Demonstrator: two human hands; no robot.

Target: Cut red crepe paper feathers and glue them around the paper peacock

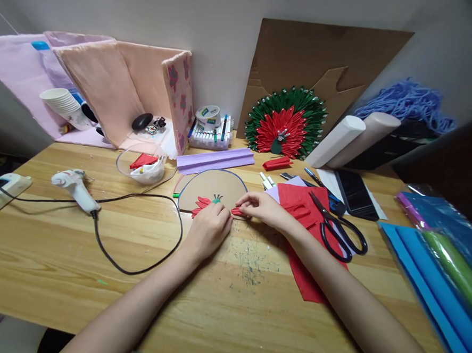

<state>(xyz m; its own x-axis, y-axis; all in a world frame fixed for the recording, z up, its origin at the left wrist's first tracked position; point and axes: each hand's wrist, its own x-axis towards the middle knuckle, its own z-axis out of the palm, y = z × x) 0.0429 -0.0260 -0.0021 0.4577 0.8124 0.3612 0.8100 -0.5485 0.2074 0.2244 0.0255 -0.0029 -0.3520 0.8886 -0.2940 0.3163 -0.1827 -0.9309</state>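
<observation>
The right hand has thumb and fingertips drawn together in a pinch, seemingly on a small red paper petal. The petal lies at nine o'clock from the palm; its visible part runs roughly nine to three, low on the cardboard piece near its straight near edge. The right hand is the nearer one, touching it; the left hand sits apart, around eight o'clock from the petal. Its fingers curl down over the card, and I cannot tell whether they grip anything. Just past them, a red petal cluster fans out at eleven o'clock and a green crest stands at twelve. Farther from the right hand, black-handled scissors lie at three, across red paper; a green-and-red fan leans at twelve, and a glue gun rests at nine.
</observation>
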